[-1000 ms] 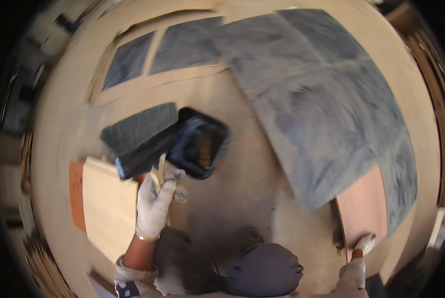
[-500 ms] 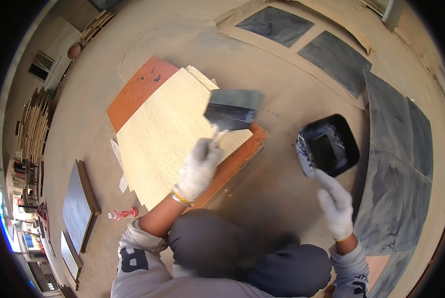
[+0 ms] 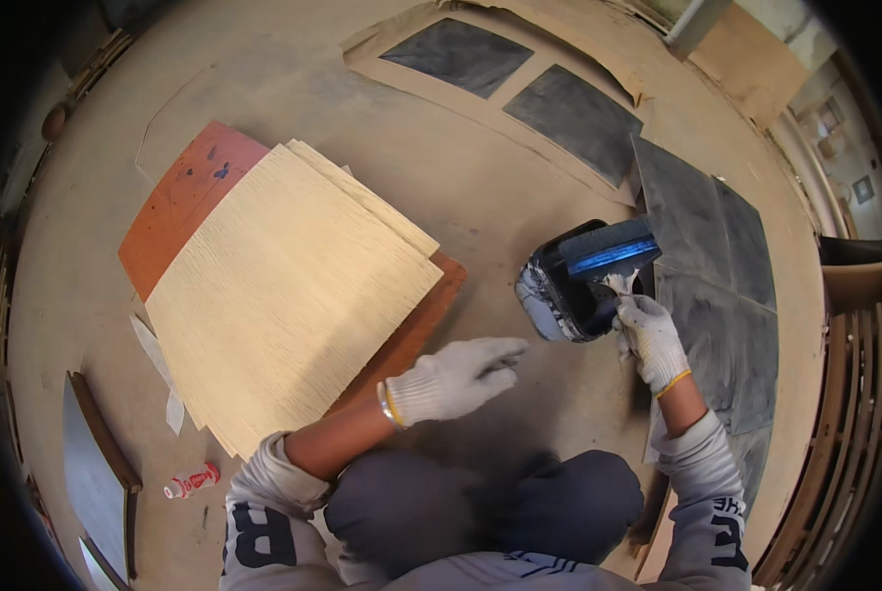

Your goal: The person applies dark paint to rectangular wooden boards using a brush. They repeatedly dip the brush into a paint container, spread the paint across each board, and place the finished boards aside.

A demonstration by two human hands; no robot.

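Observation:
My right hand (image 3: 650,340), in a white knit glove, is closed round the handle of a wide, flat paint brush (image 3: 613,251). The brush has a dark head and a pale, smeared handle, and it lies across the top of a black bucket (image 3: 579,325) with grey-white paint on its inside and outer wall. My left hand (image 3: 460,377), gloved too, holds nothing; its fingers stretch toward the bucket without touching it. Left of that hand lies a stack of pale wood-grain sheets (image 3: 283,286), on top of an orange-brown board (image 3: 190,192).
Dark grey panels (image 3: 702,236) lie on the floor to the right, with two more dark panels (image 3: 457,57) on brown sheeting at the far side. A red-and-white bottle (image 3: 193,480) lies at the lower left, near a grey board (image 3: 96,473). Brown slats (image 3: 835,433) stand at the right edge.
The brush has passed from my left hand to my right, moving from above the pale sheets to the bucket. My left hand has opened and come right. The view has shifted rightward.

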